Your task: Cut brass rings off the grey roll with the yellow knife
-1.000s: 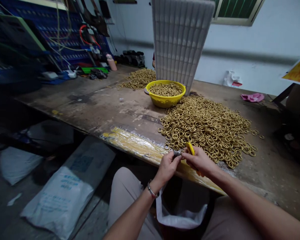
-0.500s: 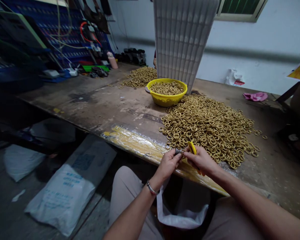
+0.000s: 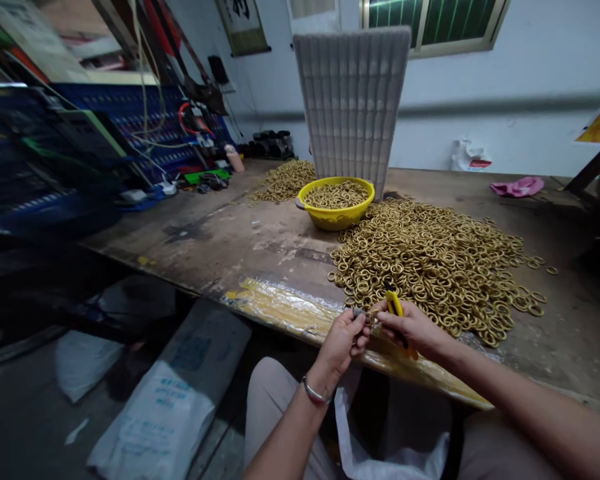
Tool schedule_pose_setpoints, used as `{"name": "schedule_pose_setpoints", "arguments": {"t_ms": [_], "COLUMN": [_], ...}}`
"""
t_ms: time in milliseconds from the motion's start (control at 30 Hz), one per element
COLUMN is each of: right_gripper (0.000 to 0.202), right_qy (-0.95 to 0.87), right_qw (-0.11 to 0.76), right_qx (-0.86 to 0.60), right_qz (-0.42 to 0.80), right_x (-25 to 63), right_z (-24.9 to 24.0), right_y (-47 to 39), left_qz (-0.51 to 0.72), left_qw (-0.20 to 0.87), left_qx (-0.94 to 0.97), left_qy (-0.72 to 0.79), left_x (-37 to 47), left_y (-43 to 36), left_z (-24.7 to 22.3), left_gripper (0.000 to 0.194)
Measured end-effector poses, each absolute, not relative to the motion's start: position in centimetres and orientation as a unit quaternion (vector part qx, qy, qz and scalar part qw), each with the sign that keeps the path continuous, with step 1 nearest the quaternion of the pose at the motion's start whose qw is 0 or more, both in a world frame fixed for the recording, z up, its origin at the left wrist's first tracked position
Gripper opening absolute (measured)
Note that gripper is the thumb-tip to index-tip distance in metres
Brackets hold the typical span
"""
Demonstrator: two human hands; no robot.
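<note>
Just over the table's front edge, my left hand (image 3: 341, 339) is closed in a pinch on a brass-coloured ring (image 3: 373, 317). Something grey covers a fingertip of that hand. My right hand (image 3: 414, 328) is wrapped around a yellow utility knife (image 3: 394, 303), which points up and away from me. The right fingertips meet the same ring, close against the left ones. Right behind both hands spreads a big heap of similar rings (image 3: 425, 260). My fingers partly hide the ring and the knife's middle.
A yellow basin (image 3: 337, 217) full of rings stands behind the heap, before a tall grey ribbed panel (image 3: 353, 100). A smaller ring pile (image 3: 286, 180) lies further left. Below the table edge are an open white bag (image 3: 347, 433) and a printed sack (image 3: 155, 407).
My view has tilted up and shifted left, so the scene sits lower and further right. Both hands stay together at the table edge, the knife still in my right hand.
</note>
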State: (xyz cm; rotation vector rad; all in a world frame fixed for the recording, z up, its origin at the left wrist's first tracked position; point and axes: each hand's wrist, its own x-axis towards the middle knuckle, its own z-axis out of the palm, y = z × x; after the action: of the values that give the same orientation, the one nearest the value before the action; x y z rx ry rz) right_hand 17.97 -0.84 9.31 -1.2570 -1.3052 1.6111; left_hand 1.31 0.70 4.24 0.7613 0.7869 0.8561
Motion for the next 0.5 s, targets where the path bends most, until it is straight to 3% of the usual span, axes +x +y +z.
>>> {"name": "schedule_pose_setpoints", "arguments": {"t_ms": [200,500], "right_gripper": [0.034,0.02], "right_qy": [-0.516,-0.467], "right_qw": [0.356,0.347], "right_qx": [-0.504,-0.577], "right_qz": [0.594,0.573], "right_x": [17.6,19.3], "right_z": [9.3,8.0], "right_y": [-0.8,-0.1], "left_qz": [0.41,0.436], "left_qw": [0.766,0.655], "left_qx": [0.351,0.479], "left_qy": [0.351,0.389], "left_x": [0.8,1.8], "left_y": [1.1,-0.5], "left_z": [4.1,3.5], "left_gripper": [0.048,0.032]}}
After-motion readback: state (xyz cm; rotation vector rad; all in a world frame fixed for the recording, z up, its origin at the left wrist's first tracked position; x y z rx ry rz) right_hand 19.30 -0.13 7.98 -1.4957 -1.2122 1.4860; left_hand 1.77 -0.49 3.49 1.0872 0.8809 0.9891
